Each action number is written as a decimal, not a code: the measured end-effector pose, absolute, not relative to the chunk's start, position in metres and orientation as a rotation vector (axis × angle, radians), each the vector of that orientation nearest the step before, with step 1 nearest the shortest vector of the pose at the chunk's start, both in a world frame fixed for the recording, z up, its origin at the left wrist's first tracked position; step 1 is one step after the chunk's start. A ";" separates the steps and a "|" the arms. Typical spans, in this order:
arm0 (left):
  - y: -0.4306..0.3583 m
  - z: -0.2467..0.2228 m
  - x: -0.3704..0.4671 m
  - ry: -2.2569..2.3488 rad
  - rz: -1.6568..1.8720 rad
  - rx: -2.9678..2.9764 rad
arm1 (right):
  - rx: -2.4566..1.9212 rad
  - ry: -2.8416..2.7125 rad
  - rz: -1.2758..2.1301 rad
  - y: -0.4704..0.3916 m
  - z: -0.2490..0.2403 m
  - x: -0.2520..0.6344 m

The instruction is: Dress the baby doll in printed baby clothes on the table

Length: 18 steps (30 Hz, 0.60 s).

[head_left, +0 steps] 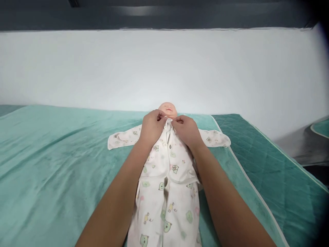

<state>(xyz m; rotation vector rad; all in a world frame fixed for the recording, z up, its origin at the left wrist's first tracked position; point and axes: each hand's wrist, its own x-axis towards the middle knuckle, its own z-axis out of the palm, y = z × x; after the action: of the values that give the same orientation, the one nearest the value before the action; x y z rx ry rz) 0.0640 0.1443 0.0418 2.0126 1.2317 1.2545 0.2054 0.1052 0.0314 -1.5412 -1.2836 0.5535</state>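
Observation:
A baby doll (168, 107) lies on its back, only its head showing above the collar. It wears a white printed jacket (177, 164) with sleeves spread out to both sides, and white printed trousers (183, 212) below. My left hand (153, 126) pinches the left edge of the jacket's collar, just under the doll's chin. On the other side of the neck opening, my right hand (186, 128) pinches the right collar edge. The two collar edges are close together between my fingertips. Below them the jacket's front edges hang slightly apart near the top.
Light green bedding (64, 164) lies under the doll, with wrinkles at the left. A darker quilted cover (269, 171) runs along the right. A white wall (128, 68) stands right behind the doll's head.

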 end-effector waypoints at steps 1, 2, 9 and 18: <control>0.144 0.042 0.064 1.228 1.256 2.017 | -1.494 -1.250 0.609 0.106 0.032 0.206; 0.144 0.042 0.063 1.224 1.259 2.021 | -1.437 -1.213 0.661 0.107 0.032 0.206; 0.142 0.042 0.063 1.166 1.304 2.026 | -1.187 -1.235 0.689 0.112 0.029 0.204; 0.146 0.039 0.060 1.118 1.258 1.936 | -1.201 -1.290 0.632 0.115 0.021 0.207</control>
<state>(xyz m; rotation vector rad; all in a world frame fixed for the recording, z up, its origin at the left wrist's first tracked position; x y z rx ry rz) 0.0599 0.1456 0.0394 1.9362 1.1180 1.2580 0.2070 0.1146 0.0212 -1.2011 -1.2897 0.6323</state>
